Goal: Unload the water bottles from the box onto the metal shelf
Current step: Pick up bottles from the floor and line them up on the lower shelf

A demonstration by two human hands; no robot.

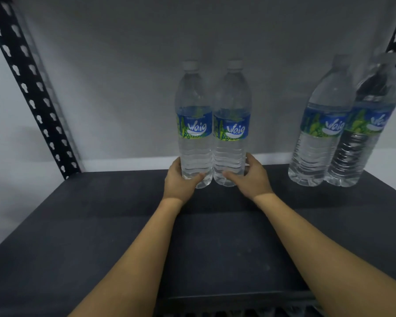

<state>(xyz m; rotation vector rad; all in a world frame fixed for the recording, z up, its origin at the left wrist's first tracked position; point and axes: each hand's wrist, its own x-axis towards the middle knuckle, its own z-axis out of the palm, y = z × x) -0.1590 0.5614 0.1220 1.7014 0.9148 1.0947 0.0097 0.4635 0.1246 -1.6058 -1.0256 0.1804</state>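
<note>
a: which step is this looking like to you?

b: the setting-down, i'd say; the left hand is wrapping around the base of the left bottle, the right hand is wrapping around the base of the right bottle — both clamped on, thumbs showing in front; the two bottles are standing upright and touching each other, near the back of the shelf board.

a: resting on it, or hovering?

b: i cannot tell for sure; the bases are looking level with the board, nothing more.

a: and the next move?

b: it is calling for both hands opening and drawing straight back without nudging the pair; then a return to the box, which is not showing here.

a: anything else up there?

b: two more bottles are standing at the right, side by side, well apart from the held pair; plenty of bare board is lying to the left.

a: the surface, the room?

b: a dark matte board, a black slotted upright at the left — a plain grey wall is running behind; the light is looking dim.
</note>
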